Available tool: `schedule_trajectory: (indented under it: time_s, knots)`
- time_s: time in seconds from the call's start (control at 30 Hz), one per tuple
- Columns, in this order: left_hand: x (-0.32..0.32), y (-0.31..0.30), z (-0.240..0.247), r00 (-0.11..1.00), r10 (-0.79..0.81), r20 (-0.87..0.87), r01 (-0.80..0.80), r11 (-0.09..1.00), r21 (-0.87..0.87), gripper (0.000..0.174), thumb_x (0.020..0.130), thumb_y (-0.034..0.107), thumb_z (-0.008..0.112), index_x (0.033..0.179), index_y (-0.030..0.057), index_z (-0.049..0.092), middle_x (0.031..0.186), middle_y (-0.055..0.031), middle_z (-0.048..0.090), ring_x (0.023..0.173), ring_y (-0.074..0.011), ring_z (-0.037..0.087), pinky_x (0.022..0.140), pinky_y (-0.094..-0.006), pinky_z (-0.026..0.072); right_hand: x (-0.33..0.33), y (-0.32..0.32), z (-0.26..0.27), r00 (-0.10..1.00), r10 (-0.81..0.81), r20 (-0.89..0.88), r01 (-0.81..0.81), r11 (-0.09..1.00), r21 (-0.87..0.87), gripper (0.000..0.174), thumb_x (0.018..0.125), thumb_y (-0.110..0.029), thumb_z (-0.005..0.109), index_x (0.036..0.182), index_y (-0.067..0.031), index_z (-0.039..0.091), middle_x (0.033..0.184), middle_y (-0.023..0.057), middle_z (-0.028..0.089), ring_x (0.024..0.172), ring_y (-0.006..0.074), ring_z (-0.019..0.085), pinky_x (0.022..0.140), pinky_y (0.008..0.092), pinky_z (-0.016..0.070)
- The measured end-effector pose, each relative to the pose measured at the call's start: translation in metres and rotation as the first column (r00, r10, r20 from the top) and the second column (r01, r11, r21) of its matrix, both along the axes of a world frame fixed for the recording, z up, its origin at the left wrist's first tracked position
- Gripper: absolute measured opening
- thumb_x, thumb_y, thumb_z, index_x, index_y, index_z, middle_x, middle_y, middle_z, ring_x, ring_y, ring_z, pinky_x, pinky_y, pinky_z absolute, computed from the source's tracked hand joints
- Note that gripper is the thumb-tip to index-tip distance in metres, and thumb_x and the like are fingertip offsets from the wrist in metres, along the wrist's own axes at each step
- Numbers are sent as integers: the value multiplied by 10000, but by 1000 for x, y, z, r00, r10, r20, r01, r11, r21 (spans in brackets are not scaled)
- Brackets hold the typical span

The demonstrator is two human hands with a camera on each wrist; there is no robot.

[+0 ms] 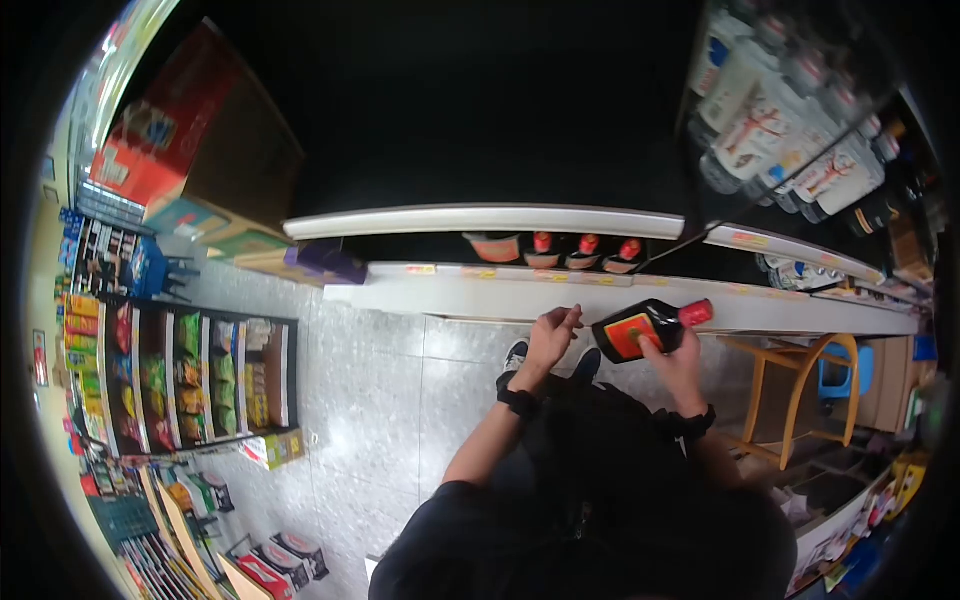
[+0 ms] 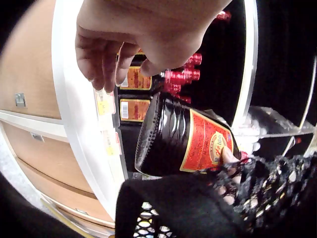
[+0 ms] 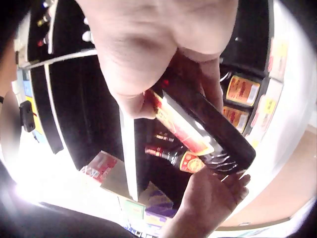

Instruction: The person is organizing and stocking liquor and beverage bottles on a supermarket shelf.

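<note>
A dark glass bottle (image 1: 662, 318) with a red cap and a red-orange label is tilted nearly on its side in front of the shelf. My right hand (image 1: 682, 365) grips it near the shoulder, thumb on the label. Seen from the left wrist, the bottle's base (image 2: 144, 144) points toward my left side. My left hand (image 1: 550, 340) holds nothing, its fingers loosely bent close to that base. In the right wrist view the left hand (image 3: 205, 198) overlaps the lower end of the bottle (image 3: 218, 131).
Several similar bottles (image 1: 587, 252) stand on the low shelf behind a white price-tag edge (image 1: 500, 274). A red carton (image 1: 175, 115) is at upper left, packs of clear bottles (image 1: 760, 120) at upper right. A wooden chair (image 1: 795, 400) stands right, a snack rack (image 1: 190, 380) left.
</note>
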State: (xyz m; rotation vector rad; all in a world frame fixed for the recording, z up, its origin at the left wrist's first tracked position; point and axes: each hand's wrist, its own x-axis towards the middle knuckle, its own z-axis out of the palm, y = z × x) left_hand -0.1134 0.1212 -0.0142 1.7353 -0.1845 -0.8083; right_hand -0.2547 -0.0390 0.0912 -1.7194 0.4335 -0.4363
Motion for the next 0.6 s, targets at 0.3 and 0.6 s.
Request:
schedule_trajectory:
  time_s: [0.3, 0.6]
  knots:
    - [62, 119, -12, 858, 513, -9, -512, 858, 50, 528, 963, 451, 434, 997, -27, 657, 802, -121, 645, 715, -200, 595, 605, -341, 467, 124, 120, -12, 942, 335, -4, -313, 877, -365, 436, 727, -152, 765, 1099, -7, 591, 868, 136, 692, 797, 266, 700, 707, 336, 555]
    - [104, 160, 23, 912, 407, 54, -385, 893, -231, 562, 1017, 416, 318, 1309, -34, 486, 1256, -218, 530, 1070, -264, 570, 887, -339, 464, 212, 182, -34, 936, 336, 108, -240, 831, -502, 538, 764, -67, 723, 1260, -64, 513, 1152, 156, 628, 998, 338, 639, 818, 374, 532]
